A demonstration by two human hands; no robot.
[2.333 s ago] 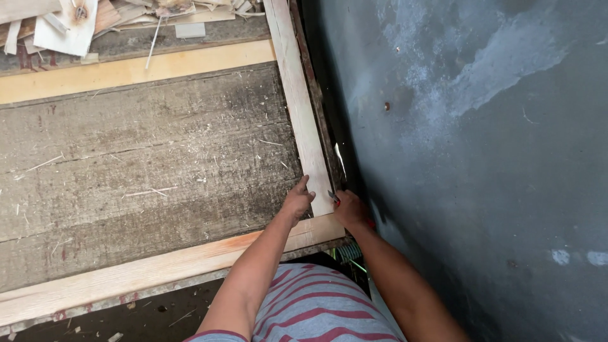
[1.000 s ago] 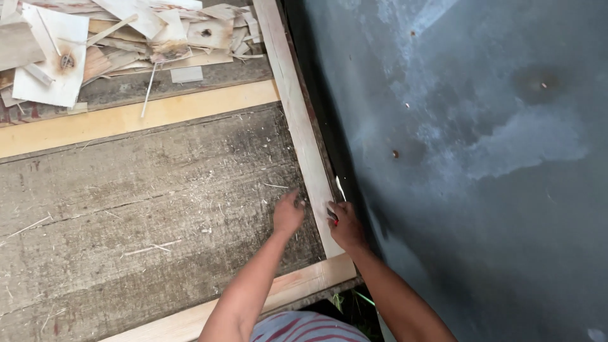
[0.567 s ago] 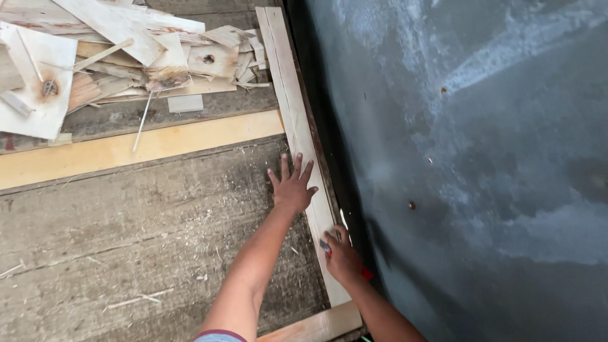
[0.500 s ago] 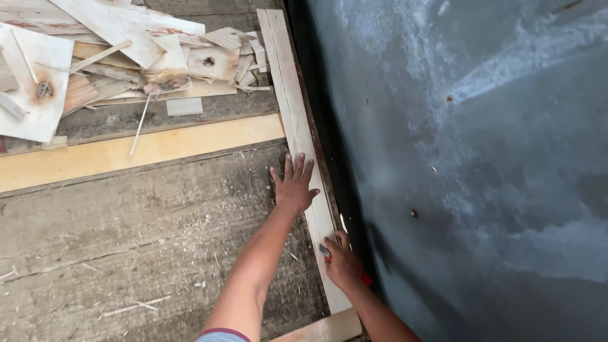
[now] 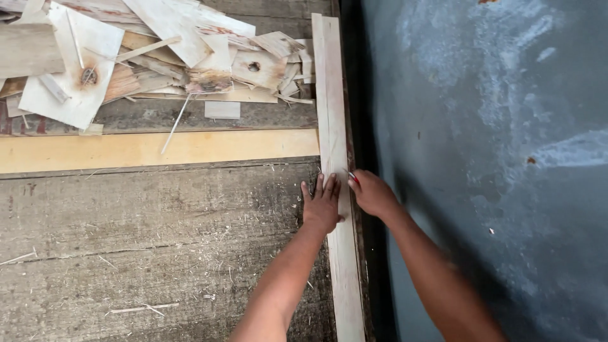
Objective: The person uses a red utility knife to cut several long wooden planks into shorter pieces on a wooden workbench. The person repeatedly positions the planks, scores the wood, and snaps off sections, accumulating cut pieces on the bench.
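Head view looks straight down on your two hands at the long pale wooden strip [image 5: 334,158] that runs along the right edge of the grey weathered plywood panel [image 5: 158,240]. Your left hand [image 5: 322,206] lies flat, fingers spread and straight, palm half on the strip and half on the panel beside it; it grips nothing, it only presses. Your right hand [image 5: 372,193] sits on the strip's outer edge, fingers curled over something small with a hint of red at the tips; what it is, and how tightly you hold it, cannot be told.

Judging from this, you are holding the strip flush to the panel edge and working at one spot along it, just below where the yellow wooden batten [image 5: 152,151] meets the strip. The next move likely calls for steady downward pressure from the left hand so the strip does not drift towards the dark gap beside the blue-grey concrete floor [image 5: 494,158].

Beyond the batten, left of the strip's far end, lies a heap of pale plywood offcuts [image 5: 145,57].
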